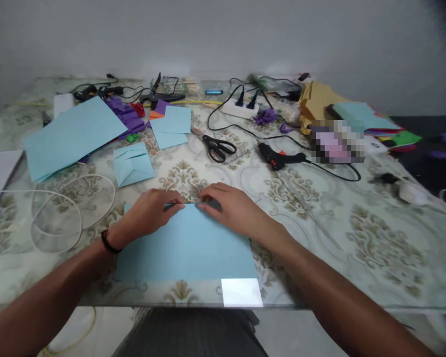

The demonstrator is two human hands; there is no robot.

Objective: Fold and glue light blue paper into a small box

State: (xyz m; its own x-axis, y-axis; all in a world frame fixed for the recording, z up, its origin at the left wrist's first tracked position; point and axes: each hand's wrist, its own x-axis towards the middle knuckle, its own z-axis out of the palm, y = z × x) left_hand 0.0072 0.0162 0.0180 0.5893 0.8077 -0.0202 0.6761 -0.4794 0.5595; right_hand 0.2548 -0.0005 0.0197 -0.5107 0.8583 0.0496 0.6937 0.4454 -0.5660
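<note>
A light blue sheet of paper [193, 253] lies flat on the table in front of me. My left hand [158, 208] pinches its far edge, fingertips near the middle, with a dark band around the wrist. Close beside it, my right hand [225, 206] has thumb and fingers pinched on the same far edge. Just beyond the left hand sits a folded light blue paper piece [133, 164]. Black-handled scissors [219, 148] rest farther away, behind the right hand.
Larger blue sheets [74, 134] and purple paper strips [122, 114] lie back left. A coil of white wire [81, 213] sits left. A glue gun [278, 156] trails its cord on the right, near a power strip [240, 108]. The table's front edge runs before me.
</note>
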